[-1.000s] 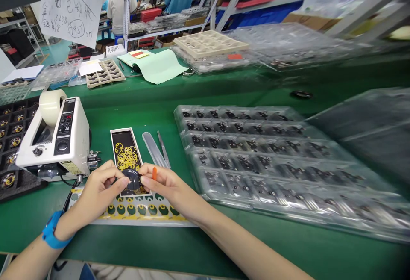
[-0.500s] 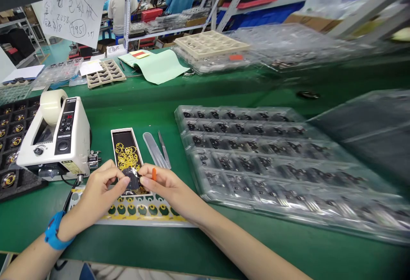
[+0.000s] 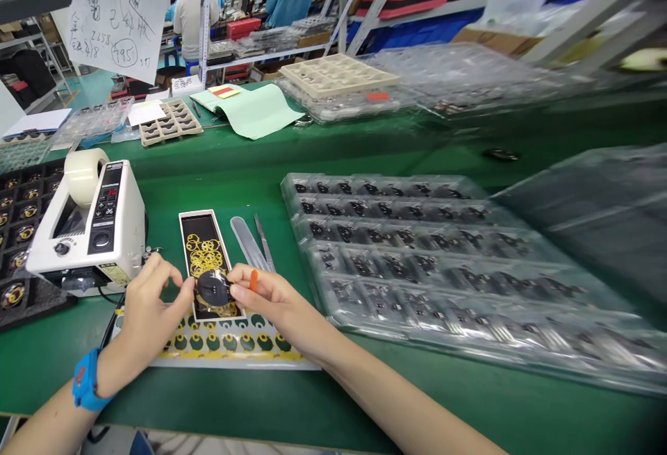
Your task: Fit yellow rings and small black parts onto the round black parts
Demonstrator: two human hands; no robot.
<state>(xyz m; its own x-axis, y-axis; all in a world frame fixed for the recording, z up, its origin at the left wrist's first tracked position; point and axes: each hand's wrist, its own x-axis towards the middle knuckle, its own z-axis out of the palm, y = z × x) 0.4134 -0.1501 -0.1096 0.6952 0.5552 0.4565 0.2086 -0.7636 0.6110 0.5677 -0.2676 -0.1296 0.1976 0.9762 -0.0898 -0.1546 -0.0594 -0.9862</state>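
Green bench: over a box, the right hand pinched a disc, apparently working its edge; whether the left hand, fingertips nearly together, gripped too, I couldn't tell. Steadiness seemed needed next.

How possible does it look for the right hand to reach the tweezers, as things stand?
Probably yes: the tweezers lie just beyond the right hand with nothing visible between, though it is holding a black disc.

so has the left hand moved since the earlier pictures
Yes, the left hand has shifted left relative to the box, toward the tape machine.
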